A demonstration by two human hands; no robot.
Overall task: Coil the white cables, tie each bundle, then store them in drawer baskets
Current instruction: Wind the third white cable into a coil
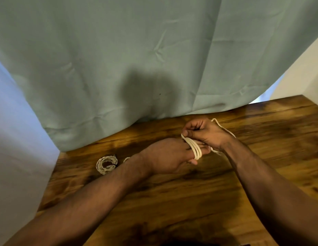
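Note:
A white cable [195, 148] is wound in several loops around the straight fingers of my left hand [168, 156], whose thumb lies under the loops. My right hand [203, 133] is just behind it, its thumb and curled fingers pinching the cable where it meets the loops. The cable's free end runs back over my right wrist onto the wooden table [172, 196]. A coiled white cable bundle [106, 164] with a dark tie lies on the table at the left. A second bundle [126, 159] peeks out behind my left forearm, mostly hidden.
A pale green curtain [137, 59] hangs behind the table and drapes over its back edge. The table's left edge runs diagonally beside a white wall or sheet [18, 139]. No drawer or basket is in view.

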